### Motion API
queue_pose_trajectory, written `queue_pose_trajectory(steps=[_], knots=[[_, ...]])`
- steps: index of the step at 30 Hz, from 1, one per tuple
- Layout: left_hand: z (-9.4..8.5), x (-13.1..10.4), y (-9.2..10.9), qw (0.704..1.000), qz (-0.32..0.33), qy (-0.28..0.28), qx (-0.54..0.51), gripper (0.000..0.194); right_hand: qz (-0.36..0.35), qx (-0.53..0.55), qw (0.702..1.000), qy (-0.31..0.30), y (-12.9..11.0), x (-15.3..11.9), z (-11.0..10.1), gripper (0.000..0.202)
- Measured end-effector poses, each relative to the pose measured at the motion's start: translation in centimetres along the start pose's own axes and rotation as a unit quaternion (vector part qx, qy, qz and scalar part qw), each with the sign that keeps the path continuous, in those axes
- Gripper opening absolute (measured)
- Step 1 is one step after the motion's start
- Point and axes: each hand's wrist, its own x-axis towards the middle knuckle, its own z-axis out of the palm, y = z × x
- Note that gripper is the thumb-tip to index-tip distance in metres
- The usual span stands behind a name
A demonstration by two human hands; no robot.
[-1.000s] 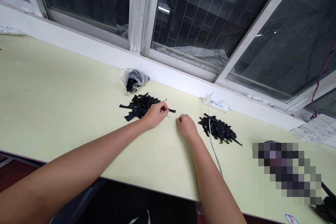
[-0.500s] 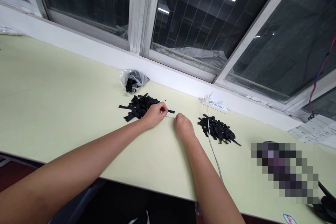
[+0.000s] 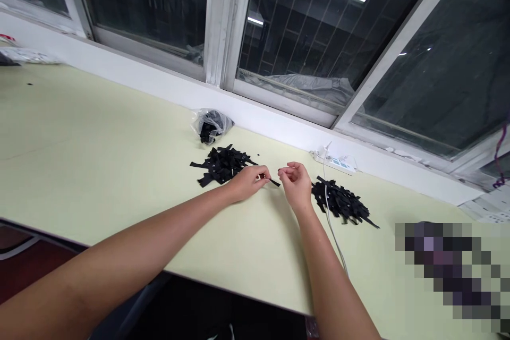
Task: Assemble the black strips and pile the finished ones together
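Note:
My left hand (image 3: pixel 249 183) pinches a short black fabric strip (image 3: pixel 274 183), whose free end slants down to the right. Across a small gap, my right hand (image 3: pixel 297 186) has thumb and forefinger together, its other fingers loosely curled. A tiny dark spot shows at those fingertips, too small to name. A heap of black strips (image 3: pixel 221 163) lies just behind and left of my left hand. To the right of my right hand spreads a second heap of black strips (image 3: pixel 345 204).
A clear plastic bag (image 3: pixel 213 126) with black pieces inside stands by the wall. A white power strip (image 3: pixel 334 162) lies at the back, and its white cable (image 3: pixel 333 231) runs forward over the right heap. A pixelated dark object (image 3: pixel 450 265) is on the right.
My right hand has turned and lifted slightly, its fingers less tightly curled. The strip in my left hand now tilts downward. The whole view has shifted a little to the left.

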Motion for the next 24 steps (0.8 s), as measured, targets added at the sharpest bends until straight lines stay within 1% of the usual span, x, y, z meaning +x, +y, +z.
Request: queue_pose_trajectory(steps=[3,7,11,15,24], knots=[[-0.17,0.07,0.0,1.0,0.011,0.006,-0.001,0.014,-0.001,0.01,0.999,-0.044,-0.25,-0.36,0.54,0.035],[-0.28,0.17,-0.07,0.999,0.028,0.013,0.01,0.012,0.0,0.009,0.997,-0.075,-0.34,-0.58,0.72,0.036],[-0.33,0.18,-0.12,0.999,0.031,0.027,0.022,0.012,0.002,-0.011,0.997,-0.081,-0.5,-0.69,0.64,0.034],[-0.51,0.23,-0.1,0.998,0.037,0.043,0.028,0.013,0.009,-0.003,0.995,-0.097,-0.61,-0.83,0.64,0.032],[-0.8,0.37,-0.33,0.996,0.06,0.045,0.046,0.014,0.006,0.002,0.994,-0.11,-0.54,-0.94,0.77,0.03]])
